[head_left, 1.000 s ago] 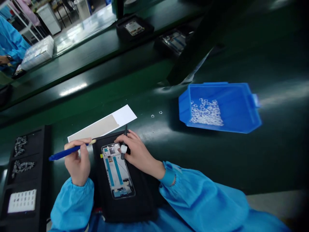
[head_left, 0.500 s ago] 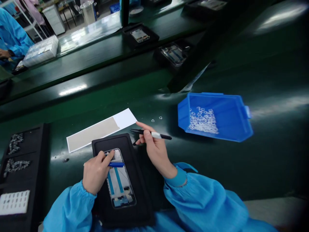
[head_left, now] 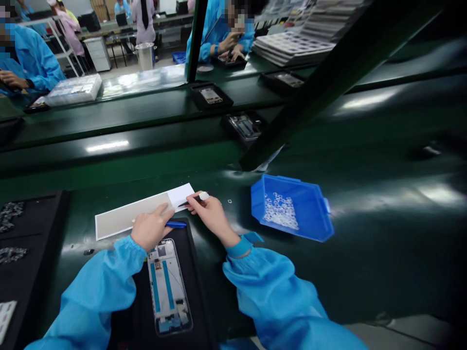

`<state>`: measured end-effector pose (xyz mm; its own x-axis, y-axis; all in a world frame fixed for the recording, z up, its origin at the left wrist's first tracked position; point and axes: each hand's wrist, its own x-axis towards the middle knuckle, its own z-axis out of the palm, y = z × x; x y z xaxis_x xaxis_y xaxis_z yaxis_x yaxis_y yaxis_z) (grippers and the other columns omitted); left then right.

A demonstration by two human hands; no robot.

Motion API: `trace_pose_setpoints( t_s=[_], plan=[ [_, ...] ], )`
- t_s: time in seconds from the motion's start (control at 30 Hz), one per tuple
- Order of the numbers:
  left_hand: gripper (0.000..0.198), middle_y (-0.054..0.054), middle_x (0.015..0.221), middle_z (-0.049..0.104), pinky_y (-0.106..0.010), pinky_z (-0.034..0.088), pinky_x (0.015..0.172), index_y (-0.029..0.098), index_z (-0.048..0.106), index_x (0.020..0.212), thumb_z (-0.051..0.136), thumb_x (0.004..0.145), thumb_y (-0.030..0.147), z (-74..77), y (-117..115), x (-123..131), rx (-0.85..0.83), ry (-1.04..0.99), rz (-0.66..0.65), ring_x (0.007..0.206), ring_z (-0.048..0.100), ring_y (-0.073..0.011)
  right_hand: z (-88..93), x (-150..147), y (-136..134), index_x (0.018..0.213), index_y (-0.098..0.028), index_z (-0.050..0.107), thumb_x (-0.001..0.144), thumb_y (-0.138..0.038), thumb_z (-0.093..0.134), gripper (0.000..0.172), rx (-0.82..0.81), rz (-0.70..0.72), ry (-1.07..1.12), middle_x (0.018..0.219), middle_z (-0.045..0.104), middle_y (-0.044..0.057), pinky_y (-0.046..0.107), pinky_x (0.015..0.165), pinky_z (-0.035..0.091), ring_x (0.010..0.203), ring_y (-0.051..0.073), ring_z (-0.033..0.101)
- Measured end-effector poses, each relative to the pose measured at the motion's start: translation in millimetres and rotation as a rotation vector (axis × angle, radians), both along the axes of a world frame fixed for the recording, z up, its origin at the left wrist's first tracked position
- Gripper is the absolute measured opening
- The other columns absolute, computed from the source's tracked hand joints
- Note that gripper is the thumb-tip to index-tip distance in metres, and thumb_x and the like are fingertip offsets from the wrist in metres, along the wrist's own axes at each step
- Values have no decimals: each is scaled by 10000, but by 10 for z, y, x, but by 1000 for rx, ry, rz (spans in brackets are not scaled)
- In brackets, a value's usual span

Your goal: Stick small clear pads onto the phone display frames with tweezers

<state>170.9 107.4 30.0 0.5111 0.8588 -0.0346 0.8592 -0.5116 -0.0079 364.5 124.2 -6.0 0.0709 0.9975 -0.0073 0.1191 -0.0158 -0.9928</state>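
Note:
My left hand (head_left: 151, 227) is closed around a blue pen-like tool (head_left: 175, 224), its fingertips resting at the beige part of a white-edged sticker sheet (head_left: 131, 217). In my right hand (head_left: 208, 211) is a pair of tweezers (head_left: 188, 202) with black tips and a white grip; the tips are over the sheet's white right end. Whether they pinch a piece cannot be made out. Below my hands an opened phone body (head_left: 170, 287) with two blue strips lies in a black tray (head_left: 199, 291).
A blue bin (head_left: 310, 209) of small white rings stands at the right. Black parts fill a compartmented tray (head_left: 36, 272) at the left. A dark post (head_left: 292, 116) slants across the right. Trays with phones (head_left: 244, 127) sit on the line beyond, with co-workers behind it.
My left hand has left the phone and moved up to the sheet, still with the blue tool. My right hand has brought the tweezers left onto the sheet. The view has tilted up.

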Motion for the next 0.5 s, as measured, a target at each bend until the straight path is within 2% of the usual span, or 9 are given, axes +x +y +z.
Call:
trace_pose_setpoints(
  t_s=[0.17, 0.37, 0.5],
  plan=[
    [451, -91, 1364, 568, -335, 565, 597, 341, 623, 1247, 724, 819, 244, -12, 16, 30, -39, -21, -17, 802, 714, -267, -39, -58, 8, 780, -203, 551, 791, -460, 640, 272, 37, -29, -87, 684, 671, 38, 328, 623, 526, 658, 247, 673],
    [441, -46, 1481, 458, -405, 603, 676, 349, 534, 1351, 604, 916, 340, 79, 16, 54, -158, 117, 3, 892, 707, -280, -111, -56, 24, 759, -216, 568, 777, -434, 651, 234, 29, -3, -135, 695, 684, 39, 331, 635, 528, 682, 266, 686],
    [445, -8, 1512, 417, -434, 609, 692, 361, 503, 1380, 561, 938, 362, 96, 19, 61, -174, 150, 8, 906, 703, -282, -134, -57, 41, 761, -226, 553, 793, -435, 644, 231, 25, -12, -107, 699, 687, 34, 329, 637, 536, 702, 271, 702]
  ],
)
